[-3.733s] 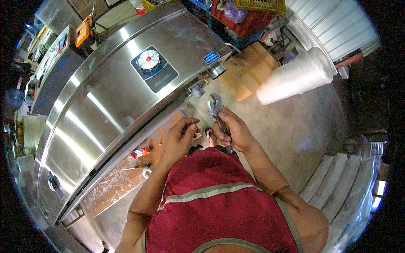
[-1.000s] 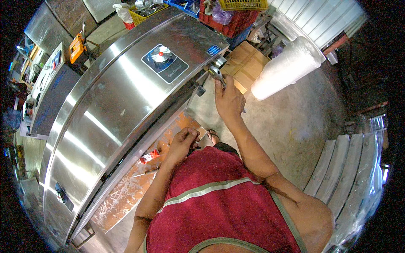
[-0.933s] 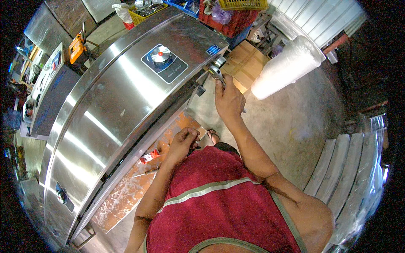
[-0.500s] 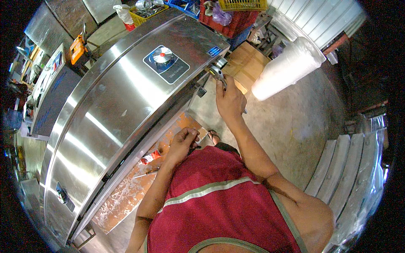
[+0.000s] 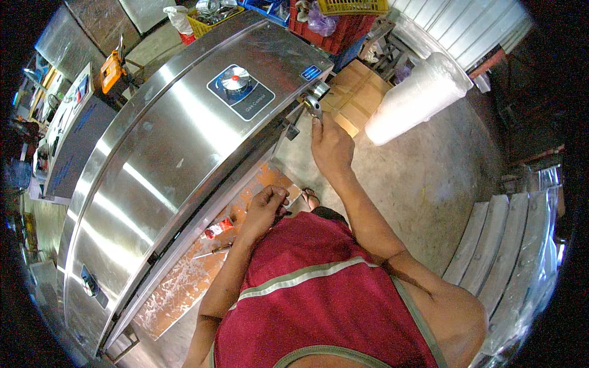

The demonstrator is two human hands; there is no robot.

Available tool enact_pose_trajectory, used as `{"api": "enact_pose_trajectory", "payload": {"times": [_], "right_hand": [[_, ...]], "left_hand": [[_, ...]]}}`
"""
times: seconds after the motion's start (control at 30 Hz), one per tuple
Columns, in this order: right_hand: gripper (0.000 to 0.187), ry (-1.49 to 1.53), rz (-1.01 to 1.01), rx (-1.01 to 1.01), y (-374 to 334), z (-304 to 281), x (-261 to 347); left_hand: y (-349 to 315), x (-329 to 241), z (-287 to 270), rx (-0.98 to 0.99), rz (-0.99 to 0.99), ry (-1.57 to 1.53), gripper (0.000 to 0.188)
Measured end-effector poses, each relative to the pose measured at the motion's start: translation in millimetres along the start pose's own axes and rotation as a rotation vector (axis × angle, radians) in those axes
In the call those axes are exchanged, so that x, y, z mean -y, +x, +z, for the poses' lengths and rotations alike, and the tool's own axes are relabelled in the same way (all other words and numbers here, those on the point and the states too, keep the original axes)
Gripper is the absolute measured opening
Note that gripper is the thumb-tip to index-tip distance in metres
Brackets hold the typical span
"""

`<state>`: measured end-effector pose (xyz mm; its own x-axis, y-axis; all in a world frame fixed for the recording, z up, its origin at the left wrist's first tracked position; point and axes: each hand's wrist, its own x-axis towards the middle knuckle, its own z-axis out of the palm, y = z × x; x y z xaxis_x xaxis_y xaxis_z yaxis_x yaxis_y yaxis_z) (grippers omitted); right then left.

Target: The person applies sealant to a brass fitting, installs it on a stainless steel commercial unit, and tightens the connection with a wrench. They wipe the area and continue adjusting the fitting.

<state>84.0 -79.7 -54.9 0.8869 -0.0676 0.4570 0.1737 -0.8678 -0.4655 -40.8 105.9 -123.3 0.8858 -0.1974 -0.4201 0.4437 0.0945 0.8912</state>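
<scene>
My right hand (image 5: 332, 146) is wrapped round a wrench (image 5: 313, 108), thumb along its top. The wrench's head sits at a round metal fitting (image 5: 320, 89) on the right end of a stainless steel appliance (image 5: 165, 159). Most of the wrench handle is hidden in my palm. My left hand (image 5: 265, 207) is closed, fingers curled, in front of my waist above an orange-brown board (image 5: 175, 300). What it holds, if anything, is hidden. On the appliance's face is a silver control knob (image 5: 235, 78) with a red centre.
A screwdriver (image 5: 215, 251) and a red packet (image 5: 218, 228) lie on the board. Beyond the fitting are a cardboard box (image 5: 354, 92) and a tall plastic-wrapped roll (image 5: 420, 98). Crates (image 5: 334, 35) stand at the back; a slatted metal bench (image 5: 497, 245) is at the right.
My right hand has turned slightly with the wrench, shifting a little left, and the handle's end no longer shows below it. My left hand has stayed put.
</scene>
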Motion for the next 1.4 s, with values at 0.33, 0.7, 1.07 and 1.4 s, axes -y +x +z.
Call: {"api": "enact_pose_trajectory", "payload": {"times": [0.33, 0.7, 1.07, 1.4], "right_hand": [[0.022, 0.079, 0.046, 0.076, 1, -6, 5], [0.024, 0.238, 0.111, 0.056, -12, 11, 13], [0.022, 0.3, 0.09, 0.033, -15, 13, 24], [0.024, 0.288, 0.23, 0.087, -10, 12, 35]], "left_hand": [[3, 3, 1, -0.011, -0.023, -0.004, 0.023], [2, -2, 0, -0.018, 0.003, 0.053, 0.022], [-2, -2, -11, 0.004, 0.005, 0.064, 0.024], [-7, -1, -22, -0.037, 0.002, 0.054, 0.024]]}}
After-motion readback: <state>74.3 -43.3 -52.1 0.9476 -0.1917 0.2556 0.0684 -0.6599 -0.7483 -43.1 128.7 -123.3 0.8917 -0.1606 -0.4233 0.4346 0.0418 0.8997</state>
